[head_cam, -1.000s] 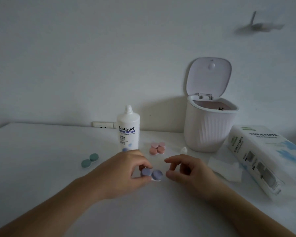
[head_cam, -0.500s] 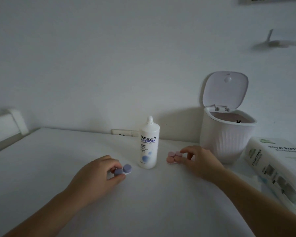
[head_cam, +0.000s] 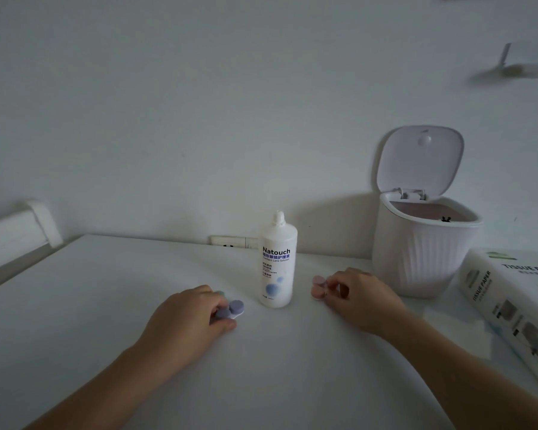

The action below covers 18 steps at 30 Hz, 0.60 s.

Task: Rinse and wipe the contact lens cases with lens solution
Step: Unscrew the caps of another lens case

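Observation:
A white lens solution bottle (head_cam: 277, 262) stands upright at the middle of the white table (head_cam: 112, 293). Left of it, my left hand (head_cam: 187, 324) pinches a purple-capped contact lens case (head_cam: 232, 309) that rests on the table. A bit of a green case (head_cam: 220, 293) peeks out just behind my left fingers. Right of the bottle, my right hand (head_cam: 361, 299) pinches a pink contact lens case (head_cam: 318, 287) on the table.
A white ribbed bin (head_cam: 423, 252) with its lid up stands at the back right. A pack of tissue paper (head_cam: 510, 305) lies at the right edge. A wall socket (head_cam: 232, 242) sits behind the bottle. The wall runs close behind the table.
My left hand carried the purple case to the left of the bottle, by the green case. My right hand let go of it and took hold of the pink case.

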Tool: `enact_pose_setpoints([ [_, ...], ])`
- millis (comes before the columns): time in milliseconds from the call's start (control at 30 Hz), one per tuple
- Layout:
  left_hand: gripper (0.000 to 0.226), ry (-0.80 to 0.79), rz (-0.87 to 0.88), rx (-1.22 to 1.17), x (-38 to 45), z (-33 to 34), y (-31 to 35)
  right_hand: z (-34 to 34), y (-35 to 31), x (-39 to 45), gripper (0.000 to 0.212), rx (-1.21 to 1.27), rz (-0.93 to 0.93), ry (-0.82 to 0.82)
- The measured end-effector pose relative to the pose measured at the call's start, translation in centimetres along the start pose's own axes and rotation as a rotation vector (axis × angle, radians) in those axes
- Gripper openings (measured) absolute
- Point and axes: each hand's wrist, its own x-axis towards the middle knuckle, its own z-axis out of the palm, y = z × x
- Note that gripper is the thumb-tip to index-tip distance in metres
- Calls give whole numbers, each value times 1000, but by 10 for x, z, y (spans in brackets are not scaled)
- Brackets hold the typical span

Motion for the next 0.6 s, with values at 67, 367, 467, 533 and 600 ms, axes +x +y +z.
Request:
enact_pose_setpoints([
  [67, 26, -19, -10, 8, 1, -1, 1, -3, 0, -2, 17, 53, 16, -33],
  [367, 39, -19, 149, -318, -10, -8, 64, -37, 9, -39, 30, 197, -60, -187],
  [467, 52, -135, 209, -299, -2, 6, 92, -44, 10, -54, 31, 233, -72, -222],
  [533, 52, -221, 264, -307, 6, 15, 106, -43, 11, -63, 33, 264, -84, -225],
  [600, 56, -299, 335, -323, 13, 24, 114, -40, 12, -70, 32, 283, -92, -222],
])
